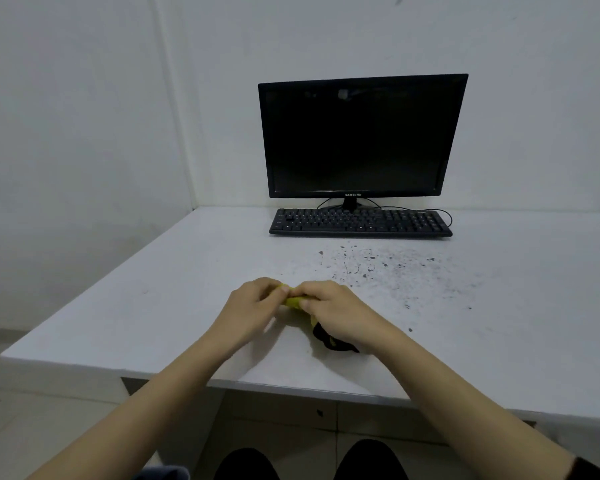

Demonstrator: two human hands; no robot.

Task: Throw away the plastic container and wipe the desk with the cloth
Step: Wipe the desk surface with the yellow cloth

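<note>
White worktop (153,306) fills the middle of the frame, set into a corner of pale walls. Black monitor (361,136) stands right of centre in the upper half, screen dark. Black keyboard (361,222) lies directly in front of it, with a cable looping behind.

Both hands meet at lower centre. Left hand (250,306) and right hand (336,313) each pinch a small yellow cloth (293,301) bunched between them. A dark piece trails beneath the right hand; it may be part of the cloth, but this cannot be settled from here. Dark specks (378,268) scatter to the right of the hands, below the keyboard. No plastic container is in view.

Risks, as judged: a bunched cloth gives little contact and may smear the specks rather than lift them. A long stroke toward the top of the frame could push grit under the keyboard or catch its cable.

Legible writing: "SAMSUNG" on the monitor's lower bezel. Nothing else can be read.
</note>
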